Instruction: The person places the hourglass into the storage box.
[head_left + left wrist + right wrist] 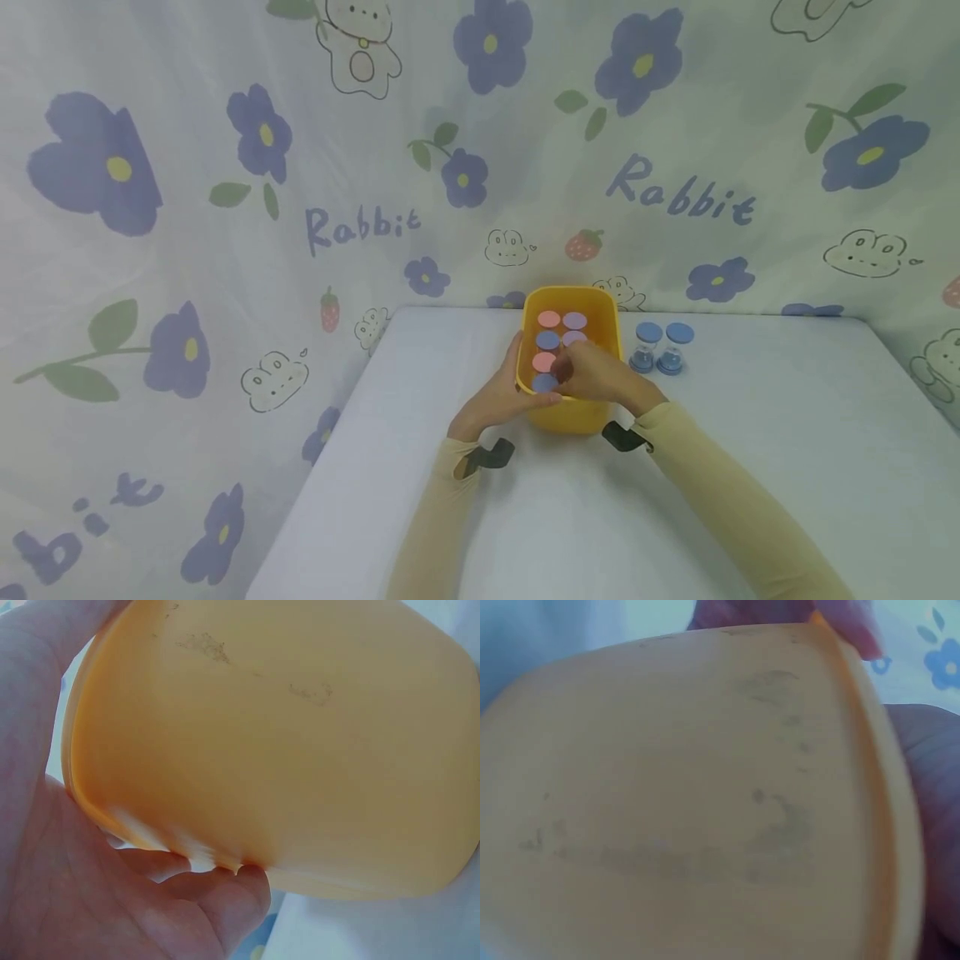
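Note:
In the head view a yellow plastic bin (570, 417) stands on the white table, holding several round pink, purple and blue caps in two rows. My left hand (498, 398) grips the bin's near left corner, thumb along the front rim and fingers curled against the outer side wall. My right hand (596, 372) reaches over the right rim, fingers bent down inside, beside a pink cap (543, 362) and a blue cap (545, 383). Its fingertips are hidden, so I cannot tell what it holds. Both wrist views mostly show the bin's outer wall (285, 750).
Right of the bin stand two small sand timers with blue end caps (679, 332) and clear waists. Behind the table hangs a flower-and-rabbit curtain (525, 167), close to the bin's far end. Dark wrist mounts (491, 454) sit near both cuffs.

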Motion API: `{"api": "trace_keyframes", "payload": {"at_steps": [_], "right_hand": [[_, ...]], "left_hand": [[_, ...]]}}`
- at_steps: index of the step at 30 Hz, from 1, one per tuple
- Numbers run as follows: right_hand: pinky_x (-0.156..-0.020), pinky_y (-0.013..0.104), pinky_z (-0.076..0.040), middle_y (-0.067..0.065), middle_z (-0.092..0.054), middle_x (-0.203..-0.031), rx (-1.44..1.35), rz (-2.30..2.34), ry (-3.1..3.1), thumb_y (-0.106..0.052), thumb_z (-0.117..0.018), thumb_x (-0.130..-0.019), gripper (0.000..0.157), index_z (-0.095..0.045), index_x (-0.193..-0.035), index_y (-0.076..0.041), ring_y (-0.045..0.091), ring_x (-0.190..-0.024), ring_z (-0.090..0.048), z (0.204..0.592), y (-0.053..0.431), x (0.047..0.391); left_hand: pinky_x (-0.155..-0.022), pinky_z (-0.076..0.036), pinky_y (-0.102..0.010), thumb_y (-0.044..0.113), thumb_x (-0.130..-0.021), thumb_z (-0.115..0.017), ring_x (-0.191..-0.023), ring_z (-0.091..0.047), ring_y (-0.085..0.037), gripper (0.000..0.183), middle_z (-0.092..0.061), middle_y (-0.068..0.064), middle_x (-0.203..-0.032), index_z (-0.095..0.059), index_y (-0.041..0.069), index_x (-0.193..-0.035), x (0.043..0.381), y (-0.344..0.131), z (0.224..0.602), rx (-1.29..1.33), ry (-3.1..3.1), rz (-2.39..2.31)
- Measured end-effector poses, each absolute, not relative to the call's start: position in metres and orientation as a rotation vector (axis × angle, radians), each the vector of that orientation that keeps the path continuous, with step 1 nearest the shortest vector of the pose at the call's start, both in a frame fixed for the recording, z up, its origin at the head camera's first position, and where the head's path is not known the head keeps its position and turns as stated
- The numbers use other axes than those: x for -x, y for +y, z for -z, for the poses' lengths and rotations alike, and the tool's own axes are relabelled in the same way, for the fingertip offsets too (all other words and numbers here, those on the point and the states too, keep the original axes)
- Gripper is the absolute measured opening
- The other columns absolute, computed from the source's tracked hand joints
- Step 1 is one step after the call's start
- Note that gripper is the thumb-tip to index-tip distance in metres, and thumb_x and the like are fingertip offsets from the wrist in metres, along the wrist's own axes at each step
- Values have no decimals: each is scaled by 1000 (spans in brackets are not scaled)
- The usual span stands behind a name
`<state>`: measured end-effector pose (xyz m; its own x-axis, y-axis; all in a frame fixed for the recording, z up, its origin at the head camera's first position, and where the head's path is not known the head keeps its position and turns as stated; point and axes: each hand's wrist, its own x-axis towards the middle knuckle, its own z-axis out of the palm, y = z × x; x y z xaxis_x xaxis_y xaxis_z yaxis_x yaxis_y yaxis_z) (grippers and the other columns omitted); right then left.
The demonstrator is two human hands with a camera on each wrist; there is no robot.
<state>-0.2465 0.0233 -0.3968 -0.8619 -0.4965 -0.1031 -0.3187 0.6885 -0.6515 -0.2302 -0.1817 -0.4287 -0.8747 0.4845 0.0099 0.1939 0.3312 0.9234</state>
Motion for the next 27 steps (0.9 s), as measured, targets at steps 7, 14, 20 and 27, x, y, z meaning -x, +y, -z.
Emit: {"api": "trace_keyframes", "payload": {"at_steps": [7, 14, 20, 27], "right_hand": [[-96, 42, -62, 0, -78, -104, 665, 1063, 2631, -16, -82, -88, 28, -77, -116, -9, 18, -98, -71, 392, 38, 244], [-91, 39, -63, 0, -78, -106, 625, 1250, 2632, -24, -80, -92, 24, -78, -113, -13, 19, -97, -72, 386, 59, 239], [-91, 43, -63, 8, -77, -110, 585, 1309, 2715, -22, -75, -95, 30, -74, -120, -5, 25, -101, -71, 379, 78, 235], [-83, 27, -62, 13, -77, -110, 559, 1420, 2795, -25, -75, -96, 31, -74, -117, -3, 27, -99, -72, 377, 104, 234]], "left_hand": [[-127, -28, -61, 24, -85, -84, -154, -31, -30, 118, -22, -4, -168, 3, 20, -165, 229, -181, 424, -576, 2315, -1560], [-127, -29, -58, 34, -85, -85, -153, -33, -22, 119, -24, 7, -167, 3, 33, -165, 236, -181, 443, -558, 2345, -1565], [-127, -31, -56, 38, -82, -87, -150, -37, -20, 119, -29, 8, -164, -1, 31, -165, 236, -182, 445, -606, 2353, -1597], [-127, -30, -57, 30, -84, -85, -149, -37, -20, 116, -28, 8, -165, -2, 30, -165, 237, -182, 444, -604, 2360, -1586]]}}
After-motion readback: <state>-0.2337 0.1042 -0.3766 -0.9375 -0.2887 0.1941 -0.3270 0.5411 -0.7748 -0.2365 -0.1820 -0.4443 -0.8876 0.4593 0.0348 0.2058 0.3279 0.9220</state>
